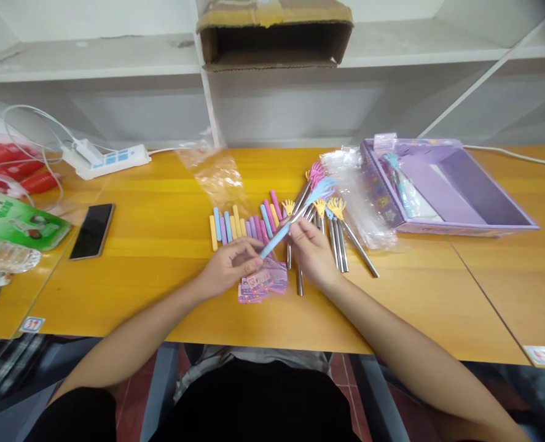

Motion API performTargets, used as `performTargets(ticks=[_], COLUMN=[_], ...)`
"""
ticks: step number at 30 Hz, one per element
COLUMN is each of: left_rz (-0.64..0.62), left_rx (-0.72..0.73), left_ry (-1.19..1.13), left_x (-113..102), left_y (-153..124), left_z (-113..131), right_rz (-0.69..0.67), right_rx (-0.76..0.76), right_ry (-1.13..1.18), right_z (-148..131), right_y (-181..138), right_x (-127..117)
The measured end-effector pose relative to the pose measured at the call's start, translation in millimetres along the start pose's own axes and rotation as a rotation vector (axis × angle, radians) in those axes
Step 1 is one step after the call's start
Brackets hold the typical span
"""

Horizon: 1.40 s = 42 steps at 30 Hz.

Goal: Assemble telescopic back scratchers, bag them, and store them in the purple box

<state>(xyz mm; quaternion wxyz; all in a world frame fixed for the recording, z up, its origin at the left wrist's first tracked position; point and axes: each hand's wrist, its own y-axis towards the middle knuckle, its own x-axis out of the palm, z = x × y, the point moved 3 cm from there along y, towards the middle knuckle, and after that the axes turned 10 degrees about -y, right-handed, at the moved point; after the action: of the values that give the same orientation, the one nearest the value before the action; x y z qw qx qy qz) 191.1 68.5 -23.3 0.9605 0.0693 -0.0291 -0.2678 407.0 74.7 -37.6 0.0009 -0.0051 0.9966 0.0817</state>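
Observation:
Both hands hold one back scratcher (276,239), with a light blue handle, a metal rod and a blue claw-shaped head pointing away to the upper right. My left hand (235,265) is closed at the lower end of the handle. Near the top of the handle, my right hand (317,253) pinches it between thumb and fingers. Beyond my right hand lie several metal rods (339,245) with yellow, pink and blue claw heads. Coloured handles (228,227) in yellow, blue, purple and pink lie in a row behind my left hand. Small printed purple cards (256,285) lie just below the hands.
A purple display box (466,184) at the right holds a packed blue scratcher. Beside it lie clear plastic bags (362,202). To the left are a phone (92,231), a power strip (110,161) and a green packet (21,221). A cardboard box (272,66) sits on the shelf.

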Motion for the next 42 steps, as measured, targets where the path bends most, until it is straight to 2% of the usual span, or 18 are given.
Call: performTargets(ticks=[2, 4, 6, 8, 11, 14, 20, 27, 35, 38, 42], left_rz=[0.172, 0.341, 0.474, 0.554, 0.592, 0.585, 0.588, 0.528, 0.341, 0.403, 0.620], left_rx=[0.013, 0.025, 0.048, 0.066, 0.073, 0.085, 0.088, -0.075, -0.235, -0.177, -0.025], left_ry=[-0.139, -0.252, -0.334, -0.388, -0.427, -0.463, -0.519, -0.627, -0.691, -0.655, -0.596], left_x=[-11, -23, -32, -38, -41, -42, -44, -26, -1, -8, -38], left_y=[3, 6, 9, 11, 14, 15, 15, 12, 4, 5, 12], left_z=[-2, -5, -7, -7, -3, 1, 6, -5, -6, -5, -2], right_rz=[0.112, 0.095, -0.032, -0.249, -0.567, -0.691, -0.726, -0.733, -0.713, -0.724, -0.640], right_rx=[0.019, 0.064, 0.130, 0.190, 0.236, 0.215, 0.243, 0.240, 0.214, 0.224, 0.223], right_ry=[0.139, 0.221, 0.241, 0.197, 0.039, -0.131, -0.187, -0.249, -0.244, -0.242, -0.193], right_z=[-4, -8, -11, -12, -12, -12, -10, -10, -4, -6, -10], right_y=[5, 7, 4, -4, -22, -29, -25, -26, -24, -24, -19], right_x=[-13, -20, -20, -13, 1, 8, 4, 4, 5, 5, 0])
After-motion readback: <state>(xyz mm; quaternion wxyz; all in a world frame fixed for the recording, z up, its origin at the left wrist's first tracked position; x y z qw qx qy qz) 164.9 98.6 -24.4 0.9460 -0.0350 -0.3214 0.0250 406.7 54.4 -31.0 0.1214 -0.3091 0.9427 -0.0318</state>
